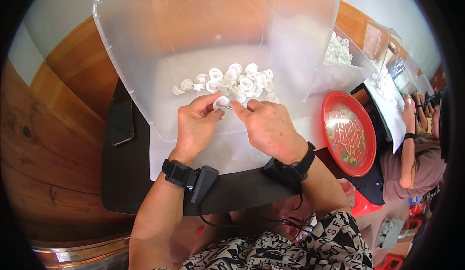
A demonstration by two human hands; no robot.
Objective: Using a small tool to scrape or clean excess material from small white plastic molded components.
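Observation:
My left hand (197,121) pinches a white round plastic part (221,102) between thumb and fingers, just in front of the heap. The right hand (270,125) is closed, its forefinger pointing at the part. From under that finger a thin, metal-looking tool tip (228,107) reaches the part; the rest of it is hidden in the fist. Behind both hands, a loose heap of similar white plastic parts (246,84) lies in a large translucent plastic bin (160,76) tipped on its side, open toward me.
The bin rests on a dark table (121,173) with a white sheet. A black phone (122,121) lies at left. At right are a red patterned tray (325,139) and a clear bin (339,76) of white parts. Beyond, another person (411,168) handles white pieces.

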